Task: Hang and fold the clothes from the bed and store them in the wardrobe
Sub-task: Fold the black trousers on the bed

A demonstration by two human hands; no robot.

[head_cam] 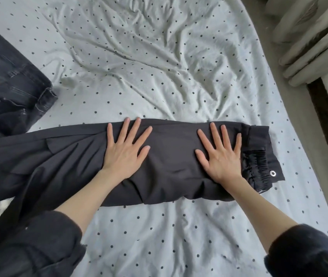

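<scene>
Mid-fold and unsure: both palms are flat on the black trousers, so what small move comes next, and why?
Probably bring the waistband end over toward the left hand: the black trousers lie flat lengthwise under both palms, right hand included, with no crosswise fold visible.

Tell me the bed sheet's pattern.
Pale grey-green wrinkled cotton bed sheet with small dark polka dots, clearest in the head view.

Dark charcoal sleeves (39, 242) pushed up both forearms; bare hands, no rings.

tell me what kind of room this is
Most likely a bedroom: both hands press black trousers flat on a bed sheet with dark dots, dark jeans lie alongside, and pale curtains hang at the right.
</scene>
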